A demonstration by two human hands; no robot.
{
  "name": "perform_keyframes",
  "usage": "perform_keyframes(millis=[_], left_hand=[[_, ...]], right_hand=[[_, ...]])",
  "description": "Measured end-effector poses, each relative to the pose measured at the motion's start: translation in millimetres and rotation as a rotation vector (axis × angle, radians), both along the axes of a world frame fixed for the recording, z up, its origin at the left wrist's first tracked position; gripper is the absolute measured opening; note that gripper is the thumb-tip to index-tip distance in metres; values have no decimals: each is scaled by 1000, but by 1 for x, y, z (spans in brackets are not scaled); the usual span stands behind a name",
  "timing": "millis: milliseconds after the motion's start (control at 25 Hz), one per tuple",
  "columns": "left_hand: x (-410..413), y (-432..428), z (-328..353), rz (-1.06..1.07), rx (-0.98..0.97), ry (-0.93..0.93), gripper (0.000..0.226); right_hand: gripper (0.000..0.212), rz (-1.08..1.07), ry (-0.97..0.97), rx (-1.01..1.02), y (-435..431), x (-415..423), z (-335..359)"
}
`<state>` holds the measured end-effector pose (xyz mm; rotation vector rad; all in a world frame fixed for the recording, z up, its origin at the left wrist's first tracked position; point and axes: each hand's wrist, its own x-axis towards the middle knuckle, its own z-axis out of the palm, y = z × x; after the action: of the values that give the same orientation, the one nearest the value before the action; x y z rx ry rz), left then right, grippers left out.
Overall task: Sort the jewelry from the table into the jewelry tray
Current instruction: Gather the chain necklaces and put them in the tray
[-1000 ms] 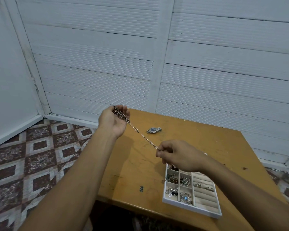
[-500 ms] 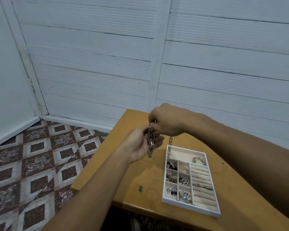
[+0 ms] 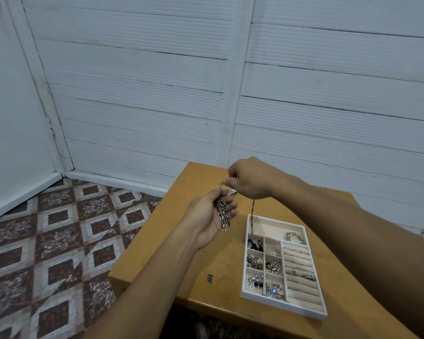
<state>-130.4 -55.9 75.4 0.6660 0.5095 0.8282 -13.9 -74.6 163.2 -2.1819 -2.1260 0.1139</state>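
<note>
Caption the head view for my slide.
Left hand and right hand hold a link chain above the table, one end dangling over the jewelry tray.

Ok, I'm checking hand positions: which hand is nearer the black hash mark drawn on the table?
Left. The left hand, holding the chain, is raised just beyond the hash mark; the right hand is farther back and to the right, pinching the chain's other end.
</note>
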Motion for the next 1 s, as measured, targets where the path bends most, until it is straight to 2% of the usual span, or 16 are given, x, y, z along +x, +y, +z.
perform_keyframes(millis=[160, 280, 520, 720, 800, 920, 1000], left_hand=[[7, 8, 5, 256, -48, -39, 29], [6, 15, 10, 386, -82, -64, 27], [-5, 25, 19, 352, -280, -303, 25], [-3, 22, 20, 357, -328, -298, 27], [-1, 17, 19, 326, -265, -233, 25], [9, 6, 12, 218, -81, -23, 24], [17, -3, 9, 98, 40, 121, 25]], right_hand=[[13, 2, 118, 28, -13, -1, -7], [17, 18, 226, 37, -31, -2, -18], [19, -11, 548, -40, -64, 5, -43], [20, -115, 849, -36, -76, 19, -47], [15, -101, 757, 2, -80, 23, -36], [12, 27, 363, 33, -80, 18, -15], [10, 84, 175, 31, -73, 12, -5]])
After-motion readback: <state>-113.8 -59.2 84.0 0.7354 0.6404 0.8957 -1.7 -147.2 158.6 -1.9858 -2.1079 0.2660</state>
